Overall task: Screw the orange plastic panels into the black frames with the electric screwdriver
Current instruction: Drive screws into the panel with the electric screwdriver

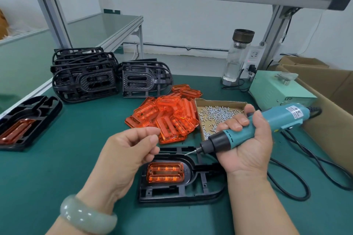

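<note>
The black frame lies flat on the green counter at its near centre. It is a ribbed, moulded plastic frame. Its long axis runs left to right, with the rounded end to the right. A translucent orange panel, rectangular with two slots, sits in the frame's left half.

The electric screwdriver has a teal barrel and a black nose. Its long axis slopes from upper right to lower left, and the bit points at the frame's far edge. The right grip is wrapped around the barrel. The left grip hovers left of the frame with fingers curled and thumb against forefinger. Whether it pinches a screw cannot be told.

Beyond the frame lie a loose pile of orange panels, a cardboard tray of silver screws and two stacks of black frames.
</note>
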`<state>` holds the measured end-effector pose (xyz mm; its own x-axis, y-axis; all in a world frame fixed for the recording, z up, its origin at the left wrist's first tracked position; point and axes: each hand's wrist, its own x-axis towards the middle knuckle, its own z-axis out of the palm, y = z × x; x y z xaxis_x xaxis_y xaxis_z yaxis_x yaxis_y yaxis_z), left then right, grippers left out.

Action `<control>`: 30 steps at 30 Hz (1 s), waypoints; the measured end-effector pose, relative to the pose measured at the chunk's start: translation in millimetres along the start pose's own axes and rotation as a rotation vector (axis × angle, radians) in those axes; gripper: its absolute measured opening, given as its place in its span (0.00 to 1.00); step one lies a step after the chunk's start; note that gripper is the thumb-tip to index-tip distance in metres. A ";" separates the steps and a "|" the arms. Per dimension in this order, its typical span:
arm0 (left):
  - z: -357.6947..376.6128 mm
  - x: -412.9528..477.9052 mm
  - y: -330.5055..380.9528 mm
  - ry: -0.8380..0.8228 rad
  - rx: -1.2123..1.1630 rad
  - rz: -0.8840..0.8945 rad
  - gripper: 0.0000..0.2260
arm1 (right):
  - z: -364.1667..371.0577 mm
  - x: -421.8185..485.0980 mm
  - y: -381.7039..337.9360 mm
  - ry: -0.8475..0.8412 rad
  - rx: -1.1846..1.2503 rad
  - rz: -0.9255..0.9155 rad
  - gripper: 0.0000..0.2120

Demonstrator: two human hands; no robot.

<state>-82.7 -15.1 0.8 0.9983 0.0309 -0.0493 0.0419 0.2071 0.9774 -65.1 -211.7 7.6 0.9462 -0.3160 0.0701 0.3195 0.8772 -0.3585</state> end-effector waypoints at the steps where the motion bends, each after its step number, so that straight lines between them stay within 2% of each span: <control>1: 1.3 -1.3 0.9 -0.008 -0.007 0.012 0.06 | 0.4 -0.2 0.1 0.000 0.003 -0.001 0.05; 3: 3.6 -2.7 1.3 -0.012 -0.043 0.037 0.08 | 1.2 -0.4 0.9 0.009 0.003 -0.003 0.05; 6: 8.0 -2.7 1.7 -0.031 -0.181 0.052 0.04 | 1.8 -0.6 2.2 0.028 0.002 -0.006 0.05; 8: 9.0 -2.7 1.7 -0.006 -0.224 0.073 0.06 | 1.6 -1.0 2.6 0.028 -0.001 -0.007 0.05; 11: 7.1 -3.7 1.4 -0.002 -0.171 0.082 0.08 | 1.2 -0.8 2.9 0.036 -0.004 -0.003 0.06; 16: 4.0 -6.3 -1.3 -0.103 0.032 0.057 0.09 | 1.5 -0.2 2.9 0.056 0.002 -0.001 0.05; 20: 8.6 -7.9 -3.6 -0.077 0.157 0.075 0.09 | 1.6 -0.2 2.1 0.081 0.017 -0.007 0.06; 26: 16.0 -9.5 -9.6 -0.097 0.112 -0.007 0.12 | 4.2 -1.2 3.1 0.133 0.023 -0.038 0.04; 30: 21.1 -12.6 -6.7 -0.099 0.177 0.022 0.07 | 5.6 -2.2 4.8 0.141 0.029 -0.035 0.02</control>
<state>-94.7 -37.5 -0.7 0.9978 -0.0646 -0.0153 0.0174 0.0318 0.9993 -65.4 -204.8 11.0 0.9185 -0.3923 -0.0500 0.3554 0.8743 -0.3307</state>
